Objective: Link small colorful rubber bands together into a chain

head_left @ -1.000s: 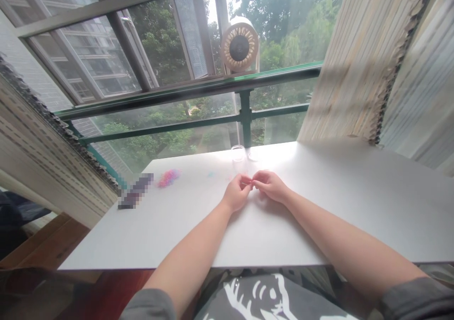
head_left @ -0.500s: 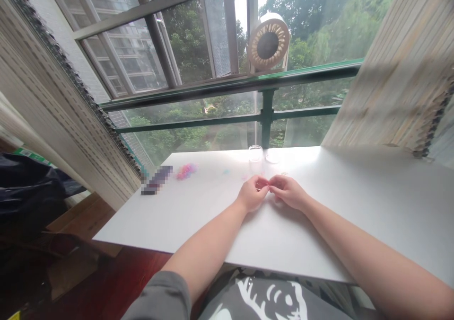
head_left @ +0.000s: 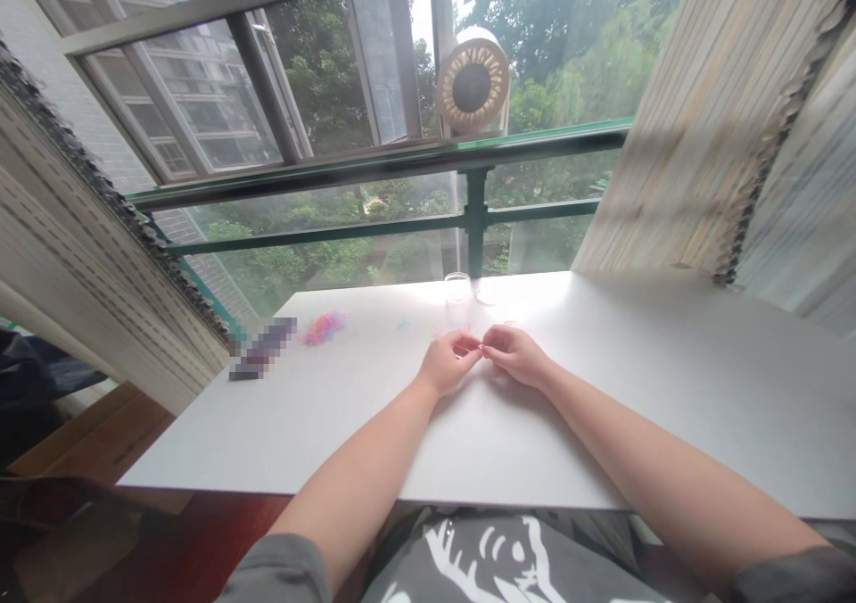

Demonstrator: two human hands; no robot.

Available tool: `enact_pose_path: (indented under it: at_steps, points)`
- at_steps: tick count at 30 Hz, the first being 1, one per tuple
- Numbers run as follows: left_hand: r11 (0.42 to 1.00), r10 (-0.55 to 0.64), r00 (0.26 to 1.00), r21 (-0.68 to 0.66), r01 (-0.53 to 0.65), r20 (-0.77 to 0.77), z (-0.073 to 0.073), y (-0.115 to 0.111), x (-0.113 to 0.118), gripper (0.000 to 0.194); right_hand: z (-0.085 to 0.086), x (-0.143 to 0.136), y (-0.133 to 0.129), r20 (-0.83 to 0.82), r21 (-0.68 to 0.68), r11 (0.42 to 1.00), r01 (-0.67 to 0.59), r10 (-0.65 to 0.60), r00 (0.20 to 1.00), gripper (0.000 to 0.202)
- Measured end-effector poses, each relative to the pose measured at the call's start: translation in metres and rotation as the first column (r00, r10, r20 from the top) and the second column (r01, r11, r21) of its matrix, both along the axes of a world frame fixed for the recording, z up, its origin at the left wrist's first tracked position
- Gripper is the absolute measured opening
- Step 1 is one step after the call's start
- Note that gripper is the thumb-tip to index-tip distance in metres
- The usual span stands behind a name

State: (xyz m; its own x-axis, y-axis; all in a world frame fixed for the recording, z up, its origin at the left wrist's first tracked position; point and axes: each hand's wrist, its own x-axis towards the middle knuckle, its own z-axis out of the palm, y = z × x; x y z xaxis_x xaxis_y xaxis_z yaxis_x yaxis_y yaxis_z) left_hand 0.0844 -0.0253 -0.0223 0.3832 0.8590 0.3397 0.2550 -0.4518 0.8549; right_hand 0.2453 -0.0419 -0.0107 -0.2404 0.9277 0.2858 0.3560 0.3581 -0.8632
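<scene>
Over the middle of the white table (head_left: pixel 321 425), my left hand (head_left: pixel 449 362) and my right hand (head_left: pixel 518 356) meet at the fingertips. Both are closed in a pinch, thumbs against forefingers. Something tiny and pale or pinkish sits between the tips, too small to name. Just beyond the hands stands a clear round container (head_left: pixel 458 289), with a flat clear disc (head_left: pixel 491 296) lying to its right. A few small pink bits (head_left: pixel 440 331) and a small teal bit (head_left: pixel 403 324) lie near my left hand. Farther left is a pile of small pink, orange and purple pieces (head_left: pixel 325 327).
A dark, pixelated oblong item (head_left: pixel 264 350) lies at the table's left end. Behind the table runs a green railing (head_left: pixel 321 235), with a round fan (head_left: pixel 472 84) above it at the window. Curtains (head_left: pixel 642 139) hang at both sides. A cardboard box (head_left: pixel 94 429) stands lower left.
The view has swung to the right, so everything sits farther left in the picture. My hands stay pinched together at the fingertips, in nearly the same pose.
</scene>
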Motion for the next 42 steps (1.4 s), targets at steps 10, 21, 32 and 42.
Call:
enact_pose_path:
  at_steps: [10,21,32,42]
  points:
    - [0.999,0.03,0.999,-0.009,-0.031,-0.031,-0.0005,0.005,-0.0019,0.02,0.0002,0.0008,-0.0002,0.085,0.008,0.999,0.035,-0.036,0.996,0.006]
    - [0.999,0.042,0.999,-0.017,-0.041,0.013,-0.001,0.0066,-0.0029,0.02,0.0014,0.0018,-0.0004,0.058,-0.007,1.0,0.005,-0.005,0.998,0.009]
    - [0.999,0.031,0.998,-0.028,-0.029,0.054,-0.0054,0.0097,-0.0029,0.021,0.0003,0.0011,0.0002,0.078,0.032,0.999,-0.004,0.002,0.997,0.014]
    - [0.999,0.006,0.998,-0.044,-0.003,0.07,-0.0047,0.0101,-0.0027,0.021,0.0,0.0012,0.0007,0.131,0.035,0.999,0.017,-0.021,0.991,0.016]
